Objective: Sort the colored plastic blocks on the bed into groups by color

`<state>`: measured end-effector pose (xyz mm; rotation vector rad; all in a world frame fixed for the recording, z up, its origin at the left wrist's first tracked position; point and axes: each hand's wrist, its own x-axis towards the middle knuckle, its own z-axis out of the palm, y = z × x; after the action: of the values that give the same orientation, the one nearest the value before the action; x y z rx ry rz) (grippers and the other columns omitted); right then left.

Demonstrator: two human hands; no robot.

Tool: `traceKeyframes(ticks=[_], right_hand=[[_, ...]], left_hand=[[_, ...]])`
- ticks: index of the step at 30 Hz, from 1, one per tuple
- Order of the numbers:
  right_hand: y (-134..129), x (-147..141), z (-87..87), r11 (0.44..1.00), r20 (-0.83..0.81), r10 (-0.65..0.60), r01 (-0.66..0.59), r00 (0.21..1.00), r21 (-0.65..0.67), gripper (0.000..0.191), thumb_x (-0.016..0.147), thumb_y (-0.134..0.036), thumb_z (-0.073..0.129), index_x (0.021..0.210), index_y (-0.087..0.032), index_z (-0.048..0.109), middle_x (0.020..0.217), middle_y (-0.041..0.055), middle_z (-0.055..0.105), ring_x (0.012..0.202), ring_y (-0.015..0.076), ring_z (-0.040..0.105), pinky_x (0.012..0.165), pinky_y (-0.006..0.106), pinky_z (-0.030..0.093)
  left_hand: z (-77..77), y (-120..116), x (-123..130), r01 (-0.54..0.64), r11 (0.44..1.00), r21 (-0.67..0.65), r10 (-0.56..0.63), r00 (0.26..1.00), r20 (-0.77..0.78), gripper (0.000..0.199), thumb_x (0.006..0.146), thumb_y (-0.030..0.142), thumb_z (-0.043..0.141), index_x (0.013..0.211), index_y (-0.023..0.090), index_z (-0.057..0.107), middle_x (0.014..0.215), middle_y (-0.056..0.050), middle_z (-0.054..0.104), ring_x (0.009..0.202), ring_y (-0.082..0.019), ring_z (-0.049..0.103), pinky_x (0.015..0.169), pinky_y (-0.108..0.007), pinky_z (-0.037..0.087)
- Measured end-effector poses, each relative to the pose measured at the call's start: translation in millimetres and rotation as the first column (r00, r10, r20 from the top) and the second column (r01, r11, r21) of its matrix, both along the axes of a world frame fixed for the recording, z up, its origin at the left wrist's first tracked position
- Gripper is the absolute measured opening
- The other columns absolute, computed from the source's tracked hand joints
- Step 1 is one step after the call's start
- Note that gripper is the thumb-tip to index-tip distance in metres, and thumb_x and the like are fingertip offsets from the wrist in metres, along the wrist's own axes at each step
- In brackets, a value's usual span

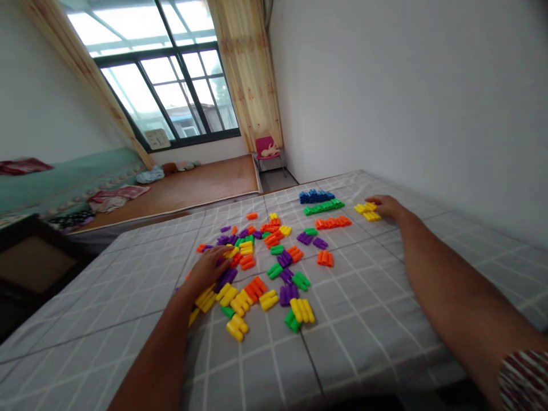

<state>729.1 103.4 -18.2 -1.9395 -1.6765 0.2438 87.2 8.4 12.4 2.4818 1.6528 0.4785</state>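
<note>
Patterned sleeve and bare forearm led to the right hand, its fingers slightly bent against yellow blocks beside an orange row. The left hand reached a mixed pile on checked grey cloth, fingers partly curled over a yellow block; whether either gripped was indeterminable.

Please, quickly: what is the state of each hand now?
Left hand: touching a yellow block; whether gripped, unclear.
Right hand: touching grouped yellow blocks; whether gripped, unclear.
</note>
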Motion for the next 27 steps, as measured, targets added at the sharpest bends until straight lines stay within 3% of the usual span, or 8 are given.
traceKeyframes(ticks=[6,8,10,15,17,20,23,27], right_hand=[[-9,-29,22.6,0.981,0.016,-0.105,0.101,0.994,0.165,0.047,0.077,-0.012,0.047,0.120,-0.013,0.066,0.112,0.0134,0.069,0.084,0.0212,0.067,0.071,0.031,0.054],[-9,-59,38.6,0.974,0.017,-0.027,0.022,0.999,0.225,0.041,0.081,-0.014,0.046,0.116,-0.015,0.067,0.112,0.0113,0.070,0.084,0.0199,0.067,0.076,0.031,0.054],[-12,-104,51.4,0.953,0.035,0.158,-0.162,0.987,0.257,0.034,0.083,-0.017,0.049,0.110,-0.018,0.068,0.110,0.0077,0.071,0.089,0.0196,0.066,0.083,0.032,0.052],[-32,-237,53.5,0.708,0.155,0.682,-0.698,0.715,0.105,0.030,0.085,-0.017,0.054,0.111,-0.020,0.068,0.109,0.0057,0.072,0.092,0.0195,0.066,0.086,0.033,0.051],[-37,-277,47.4,0.611,0.247,0.752,-0.787,0.611,0.088,0.029,0.084,-0.015,0.057,0.111,-0.018,0.068,0.114,0.0093,0.070,0.103,0.0225,0.063,0.093,0.037,0.048],[-38,-314,39.6,0.533,0.351,0.780,-0.844,0.518,0.061,0.025,0.085,-0.019,0.061,0.109,-0.015,0.068,0.115,0.0143,0.067,0.110,0.0255,0.059,0.097,0.040,0.044],[-38,-331,36.6,0.516,0.401,0.784,-0.857,0.474,0.004,0.021,0.082,-0.018,0.065,0.103,-0.014,0.068,0.111,0.0156,0.067,0.107,0.0253,0.060,0.095,0.039,0.044],[-43,-334,42.9,0.585,0.341,0.755,-0.810,0.560,0.037,0.027,0.074,-0.018,0.073,0.100,-0.016,0.064,0.103,0.0112,0.067,0.095,0.0222,0.062,0.082,0.031,0.046]], left_hand=[[-0.7,-3,4,-0.034,0.999,0.020,0.034,0.999,-0.014,0.047,0.087,0.048,0.048,0.124,0.024,0.063,0.128,-0.008,0.064,0.118,-0.026,0.058,0.105,-0.039,0.043],[-2.8,-3,4,-0.077,0.996,0.052,0.077,0.997,-0.004,0.045,0.088,0.046,0.048,0.125,0.023,0.063,0.127,-0.008,0.064,0.116,-0.026,0.059,0.103,-0.038,0.045],[-6.0,-1,3,-0.122,0.987,0.103,0.123,0.992,0.005,0.042,0.087,0.038,0.050,0.124,0.023,0.063,0.128,-0.009,0.062,0.117,-0.025,0.058,0.104,-0.037,0.045],[-15.0,3,-1,-0.146,0.971,0.190,0.134,0.988,0.075,0.039,0.082,0.016,0.046,0.115,0.020,0.067,0.128,-0.008,0.061,0.120,-0.023,0.056,0.106,-0.037,0.044],[-17.6,4,-1,-0.144,0.969,0.202,0.127,0.987,0.096,0.037,0.082,0.016,0.048,0.113,0.020,0.067,0.128,-0.009,0.061,0.120,-0.023,0.056,0.106,-0.038,0.045],[-19.2,3,-1,-0.139,0.970,0.199,0.117,0.986,0.114,0.035,0.084,0.018,0.049,0.114,0.020,0.067,0.130,-0.010,0.059,0.121,-0.024,0.056,0.106,-0.038,0.046],[-18.6,3,-1,-0.127,0.975,0.181,0.107,0.988,0.115,0.034,0.086,0.020,0.049,0.115,0.020,0.065,0.129,-0.010,0.059,0.119,-0.024,0.057,0.104,-0.038,0.046],[-16.6,2,-2,-0.123,0.978,0.166,0.105,0.988,0.110,0.032,0.086,0.024,0.050,0.115,0.020,0.065,0.129,-0.010,0.058,0.114,-0.023,0.060,0.100,-0.036,0.049]])
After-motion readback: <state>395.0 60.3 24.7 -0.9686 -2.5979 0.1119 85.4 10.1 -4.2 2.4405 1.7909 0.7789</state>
